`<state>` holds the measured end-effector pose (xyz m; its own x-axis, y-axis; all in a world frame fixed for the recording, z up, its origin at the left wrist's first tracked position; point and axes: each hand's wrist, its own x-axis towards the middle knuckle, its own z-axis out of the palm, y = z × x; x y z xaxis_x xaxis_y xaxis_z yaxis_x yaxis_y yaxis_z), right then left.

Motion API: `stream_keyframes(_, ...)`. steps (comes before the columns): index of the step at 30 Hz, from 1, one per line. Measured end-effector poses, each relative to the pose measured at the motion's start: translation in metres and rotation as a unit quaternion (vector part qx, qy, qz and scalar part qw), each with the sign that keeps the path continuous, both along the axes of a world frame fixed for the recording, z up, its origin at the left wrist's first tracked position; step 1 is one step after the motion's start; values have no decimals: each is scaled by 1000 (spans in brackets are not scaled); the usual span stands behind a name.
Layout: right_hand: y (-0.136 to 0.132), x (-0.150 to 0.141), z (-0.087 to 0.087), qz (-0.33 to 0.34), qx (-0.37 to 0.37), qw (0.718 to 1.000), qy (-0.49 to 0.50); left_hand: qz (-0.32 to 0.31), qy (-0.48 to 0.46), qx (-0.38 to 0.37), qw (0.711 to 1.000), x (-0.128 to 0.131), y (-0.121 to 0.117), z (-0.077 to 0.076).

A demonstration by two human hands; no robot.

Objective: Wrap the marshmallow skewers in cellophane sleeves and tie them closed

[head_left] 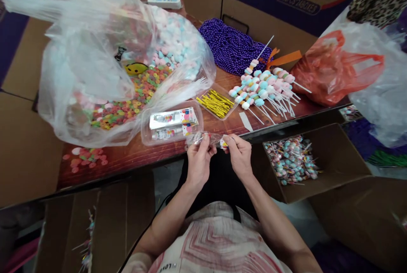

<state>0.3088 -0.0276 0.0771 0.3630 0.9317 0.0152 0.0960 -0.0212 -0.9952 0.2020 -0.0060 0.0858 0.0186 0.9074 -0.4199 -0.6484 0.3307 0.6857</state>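
Wrapper of clear plastic (214,138) spans left grip (199,154) and right grip (241,154), both pinched closed on it, by the bench (122,160)'s front edge, near a tub (145,126) of printed packets (173,118).

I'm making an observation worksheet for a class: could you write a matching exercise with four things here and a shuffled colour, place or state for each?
1. Thin strips
2. Beaded strands
3. Clear wrapper
4. Handled plastic bag

A. Purple, heaped
B. Red
C. Held between left hand and right hand
D. Yellow

Pairs: 1-D, 2-A, 3-C, 4-B
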Motion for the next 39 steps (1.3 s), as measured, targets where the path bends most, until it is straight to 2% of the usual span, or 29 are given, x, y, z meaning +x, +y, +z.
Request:
stream_keyframes(4,0,9,-1,34,7,999,-37,1,-33,-39,999,-6,10,4)
stream_keyframes(7,2,14,-5,6,5,1000,-2,14,-52,-45,998,-8,14,5)
stream_keyframes(10,5,13,-7,-14,1,999,34,27,-33,-25,999,-6,14,4)
stream_keyframes(15,7,7,-5,-33,8,999,-2,71,36,20,997,-3,11,-3)
stream_keyframes(18,9,4,-6,-47,12,999,6,68,47,37,996,-4,11,-5)
stream_keyframes(21,10,4,-8,-41,9,999,-1,53,24,30,998,-6,14,-6)
stream_keyframes(23,11,5,-10,-47,14,999,1,70,14,16,997,-7,16,-5)
stream_keyframes(27,8,6,-10,-113,47,992,37,108,6,-4,994,-9,21,-5)
stream_keyframes(29,2,7,-7,-120,66,990,29,109,0,-6,994,-10,23,-5)
stream_keyframes(35,-12,10,3,-34,118,989,-83,89,5,-2,996,-7,21,-4)
stream_keyframes(39,-8,7,0,94,75,992,-46,38,61,47,996,-5,16,-7)
